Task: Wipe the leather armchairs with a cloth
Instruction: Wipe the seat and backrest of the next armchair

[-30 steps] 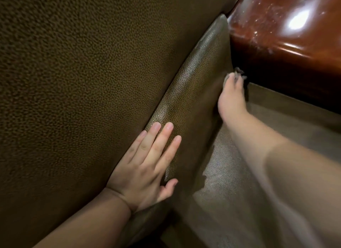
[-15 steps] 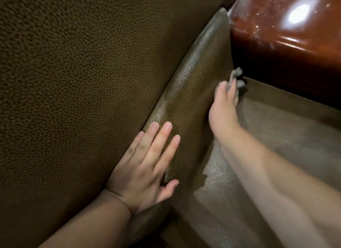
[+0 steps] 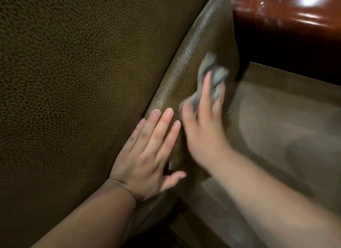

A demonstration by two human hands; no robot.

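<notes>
Pebbled brown leather fills the whole left side of the view — the broad padded face of an armchair, dim and coarse-grained. Along its right border runs a narrower, shinier leather panel, slanting from the top edge down toward the bottom centre.

Lying at the seam between these two surfaces is the left hand. Its fingers are straight and close together, laid flat on the leather and pointing up along the seam, the thumb spread out to the right; it holds nothing.

Just to the right, almost touching it, is the right hand, smeared by motion. It presses a grey cloth against the shiny panel — the crumpled cloth pokes out beyond the fingertips and between them. The fingers look mostly extended over the cloth, but the blur makes it impossible to tell whether they curl round it. The right forearm runs off toward the bottom right corner.

Right of the panel lies a paler, taupe leather surface. Above it, in the top right corner, is a glossy reddish-brown wooden piece carrying a bright glare spot.
</notes>
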